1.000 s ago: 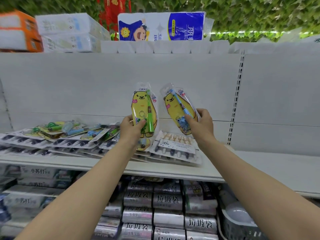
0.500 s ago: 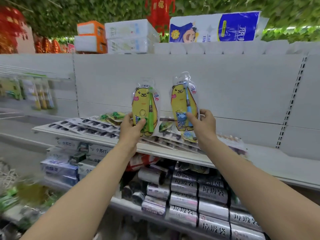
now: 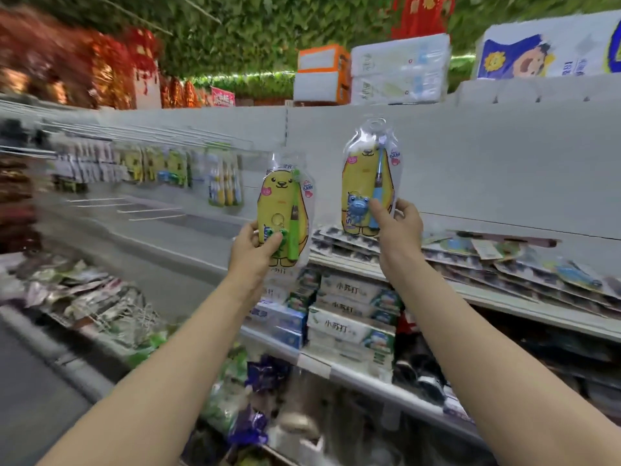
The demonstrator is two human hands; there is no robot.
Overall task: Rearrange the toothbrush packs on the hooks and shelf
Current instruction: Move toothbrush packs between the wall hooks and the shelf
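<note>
My left hand (image 3: 255,248) grips the bottom of a yellow bear pack with a green toothbrush (image 3: 285,203), held upright in front of the white back panel. My right hand (image 3: 398,227) grips a matching yellow bear pack with a blue toothbrush (image 3: 364,183), held a little higher and to the right. More toothbrush packs (image 3: 497,260) lie flat in a loose pile on the white shelf (image 3: 504,297) behind and right of my right hand. Further left, blurred packs hang on wire hooks (image 3: 174,169), with bare hooks (image 3: 148,210) below them.
Boxed toothpaste (image 3: 353,311) is stacked under the shelf. Tissue and paper packs (image 3: 400,72) sit on top of the unit. Mixed goods (image 3: 87,297) fill a lower shelf at the left. Red decorations and green foliage hang overhead.
The view has swung left, bringing the hooks with hanging packs into sight. Both hands keep their packs, and the right pack now sits higher than the left one.
</note>
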